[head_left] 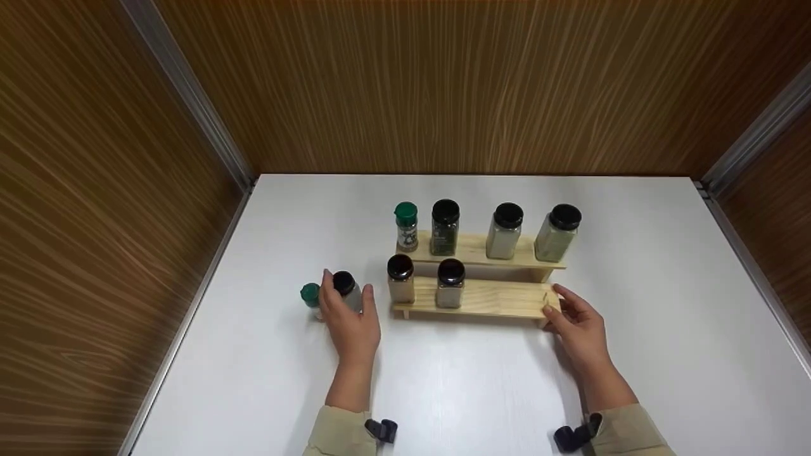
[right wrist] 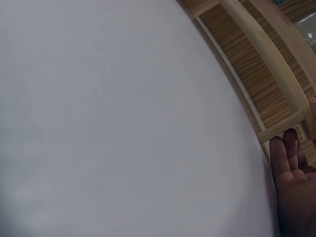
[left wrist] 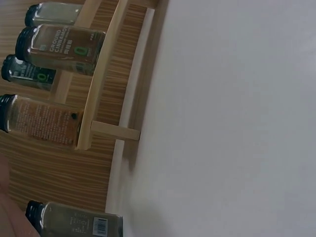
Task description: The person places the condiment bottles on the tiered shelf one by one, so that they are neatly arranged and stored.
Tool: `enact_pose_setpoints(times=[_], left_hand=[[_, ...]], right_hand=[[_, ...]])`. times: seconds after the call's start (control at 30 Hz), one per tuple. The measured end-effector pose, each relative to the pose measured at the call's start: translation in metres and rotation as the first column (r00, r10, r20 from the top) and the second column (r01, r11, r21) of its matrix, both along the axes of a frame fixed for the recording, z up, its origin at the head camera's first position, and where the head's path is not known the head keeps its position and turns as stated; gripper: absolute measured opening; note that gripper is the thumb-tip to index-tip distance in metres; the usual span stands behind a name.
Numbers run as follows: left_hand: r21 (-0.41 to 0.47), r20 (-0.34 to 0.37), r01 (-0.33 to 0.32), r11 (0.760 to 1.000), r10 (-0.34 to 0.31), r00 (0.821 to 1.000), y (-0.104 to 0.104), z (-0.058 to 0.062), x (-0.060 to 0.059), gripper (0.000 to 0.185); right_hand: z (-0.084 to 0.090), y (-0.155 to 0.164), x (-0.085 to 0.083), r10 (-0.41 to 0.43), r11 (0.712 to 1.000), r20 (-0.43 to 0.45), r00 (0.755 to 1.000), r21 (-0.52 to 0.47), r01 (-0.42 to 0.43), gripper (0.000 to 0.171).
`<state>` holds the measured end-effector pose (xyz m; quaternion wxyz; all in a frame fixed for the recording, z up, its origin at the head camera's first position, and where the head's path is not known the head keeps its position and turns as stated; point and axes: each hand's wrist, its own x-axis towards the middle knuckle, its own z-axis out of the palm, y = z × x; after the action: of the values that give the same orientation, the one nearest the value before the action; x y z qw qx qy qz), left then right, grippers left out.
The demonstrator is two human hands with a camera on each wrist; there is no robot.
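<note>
Gripping a black-capped spice jar [head_left: 347, 292] on the bench, left of the rack [head_left: 488, 299], left hand [head_left: 350, 323] wraps it; prob. light, slick, breakable — hold mid-body. Right hand [head_left: 580, 329] lies relaxed vs rack's right end.

Two bare forearms, left hand [head_left: 352, 326] and right hand [head_left: 580, 329] ungloved, beige sleeves worn to the wrists, a small black clip-like mount strapped at each cuff
</note>
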<state>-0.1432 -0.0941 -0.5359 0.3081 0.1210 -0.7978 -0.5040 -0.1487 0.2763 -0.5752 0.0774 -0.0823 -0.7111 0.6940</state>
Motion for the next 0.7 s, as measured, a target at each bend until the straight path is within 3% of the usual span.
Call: enact_pose_setpoints(times=[0.23,0.53,0.7], left_hand=[[-0.002,0.001,-0.019,1.0,0.019,1.0,0.001,-0.006,-0.008,0.078],[0.104,0.038,-0.068,0.992,0.065,0.997,0.0,-0.014,-0.017,0.082],[0.112,0.065,-0.085,0.99,0.078,0.995,0.0,-0.02,-0.019,0.082]], right_hand=[[0.001,0.0,0.0,-0.005,1.0,0.008,1.0,0.006,0.005,0.055],[0.0,0.0,0.0,-0.006,1.0,0.013,1.0,0.011,0.006,0.055],[0.001,0.0,0.0,-0.007,1.0,0.006,1.0,0.012,0.007,0.054]])
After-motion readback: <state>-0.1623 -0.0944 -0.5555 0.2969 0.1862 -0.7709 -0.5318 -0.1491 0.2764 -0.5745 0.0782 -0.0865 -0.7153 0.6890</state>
